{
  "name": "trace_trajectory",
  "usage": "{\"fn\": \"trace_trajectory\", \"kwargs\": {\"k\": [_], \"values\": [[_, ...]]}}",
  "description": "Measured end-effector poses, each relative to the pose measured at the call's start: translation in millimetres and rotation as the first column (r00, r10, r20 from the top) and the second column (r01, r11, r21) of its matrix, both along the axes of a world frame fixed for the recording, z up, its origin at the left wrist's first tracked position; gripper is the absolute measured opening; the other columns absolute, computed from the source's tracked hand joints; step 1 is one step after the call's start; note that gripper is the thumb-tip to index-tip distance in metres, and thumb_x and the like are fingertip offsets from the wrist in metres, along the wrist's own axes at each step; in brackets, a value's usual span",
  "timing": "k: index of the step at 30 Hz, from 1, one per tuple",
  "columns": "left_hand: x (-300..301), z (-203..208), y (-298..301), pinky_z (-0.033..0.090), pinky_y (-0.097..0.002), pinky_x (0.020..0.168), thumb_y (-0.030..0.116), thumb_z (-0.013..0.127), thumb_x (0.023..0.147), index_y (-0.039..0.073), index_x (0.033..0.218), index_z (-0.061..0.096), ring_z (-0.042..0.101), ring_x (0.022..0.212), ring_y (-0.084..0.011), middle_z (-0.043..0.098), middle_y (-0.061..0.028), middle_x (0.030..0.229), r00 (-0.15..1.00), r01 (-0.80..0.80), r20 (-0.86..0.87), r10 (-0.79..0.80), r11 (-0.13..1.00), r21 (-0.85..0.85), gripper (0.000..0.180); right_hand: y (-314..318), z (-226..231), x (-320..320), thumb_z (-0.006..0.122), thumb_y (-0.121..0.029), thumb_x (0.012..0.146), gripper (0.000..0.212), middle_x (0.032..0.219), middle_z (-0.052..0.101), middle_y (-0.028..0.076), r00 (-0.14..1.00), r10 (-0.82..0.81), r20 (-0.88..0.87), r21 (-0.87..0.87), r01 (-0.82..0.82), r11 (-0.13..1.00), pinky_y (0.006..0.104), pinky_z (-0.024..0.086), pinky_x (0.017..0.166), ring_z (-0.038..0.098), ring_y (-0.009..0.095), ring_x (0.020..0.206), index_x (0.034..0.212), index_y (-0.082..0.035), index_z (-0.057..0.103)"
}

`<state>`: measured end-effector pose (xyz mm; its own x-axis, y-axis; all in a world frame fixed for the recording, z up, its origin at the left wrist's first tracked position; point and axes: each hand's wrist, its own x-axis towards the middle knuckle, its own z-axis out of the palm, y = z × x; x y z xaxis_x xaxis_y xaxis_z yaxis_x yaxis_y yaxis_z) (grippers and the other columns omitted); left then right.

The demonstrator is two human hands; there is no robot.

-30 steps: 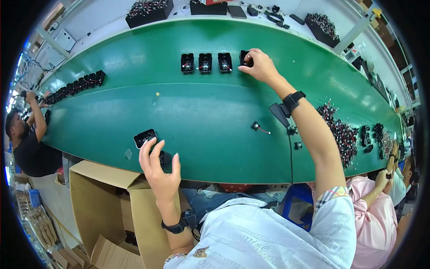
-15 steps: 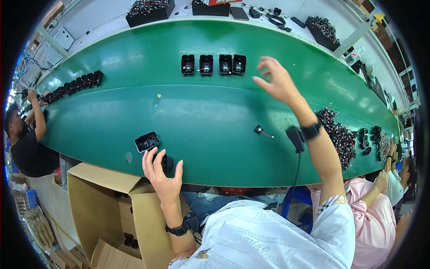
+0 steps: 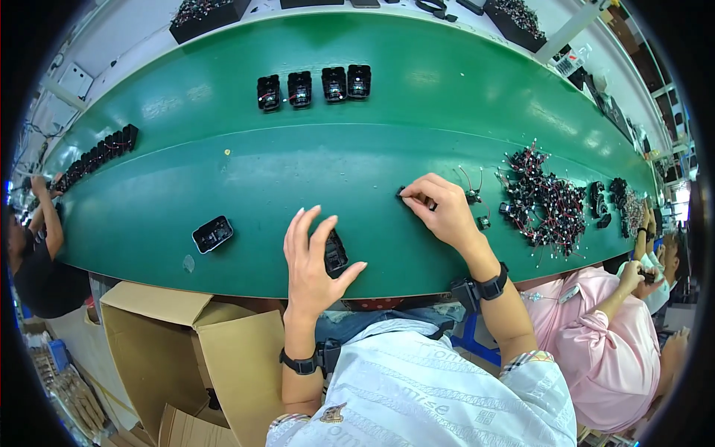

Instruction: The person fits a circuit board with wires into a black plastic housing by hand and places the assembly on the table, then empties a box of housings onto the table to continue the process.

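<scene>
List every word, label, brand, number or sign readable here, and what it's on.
White shirt: pale lettering shows; wording not reproduced here.
White packet, upper right: dark marks, too small to read.
Black housings, far row: no readable text.
Pile of wired parts: no readable text.

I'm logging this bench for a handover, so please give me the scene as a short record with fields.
Left hand: open around a black housing, contact unclear
Right hand: pinching a small black part
Far row: four black housings
Left of left hand: another housing
Right side: pile of wired parts
Lower left: open cardboard box
</scene>
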<state>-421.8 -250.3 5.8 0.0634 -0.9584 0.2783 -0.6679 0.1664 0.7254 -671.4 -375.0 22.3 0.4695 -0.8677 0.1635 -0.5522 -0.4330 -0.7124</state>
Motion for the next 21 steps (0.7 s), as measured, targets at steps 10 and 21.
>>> {"fn": "trace_trajectory", "kwargs": {"k": [10, 21], "values": [[12, -11, 16, 0.029, -0.0552, 0.12, 0.035, 0.091, 0.072, 0.002, 0.148, 0.048, 0.046, 0.142, -0.0377, 0.056, -0.0166, 0.145, 0.992, 0.048, 0.112, -0.056, 0.996, 0.075, 0.093, -14, -12, 0, 0.076, 0.002, 0.086, 0.014, 0.092, 0.071, 0.007, 0.996, -0.068, 0.062, -0.118, 0.075, 0.99, 0.0276, 0.052, 0.062, 0.063, 0.014, 0.068, 0.098, -0.004, 0.079], [21, -6, 16, 0.026, -0.0543, 0.122, 0.026, 0.092, 0.065, 0.005, 0.147, 0.049, 0.044, 0.145, -0.0357, 0.058, -0.014, 0.145, 0.995, 0.087, 0.031, -0.092, 0.987, 0.134, 0.095, -33, -12, 3, 0.077, -0.002, 0.088, 0.009, 0.103, 0.072, 0.008, 0.994, -0.097, -0.045, -0.175, 0.088, 0.981, 0.0278, 0.054, 0.062, 0.068, 0.017, 0.073, 0.097, -0.002, 0.077]]}}
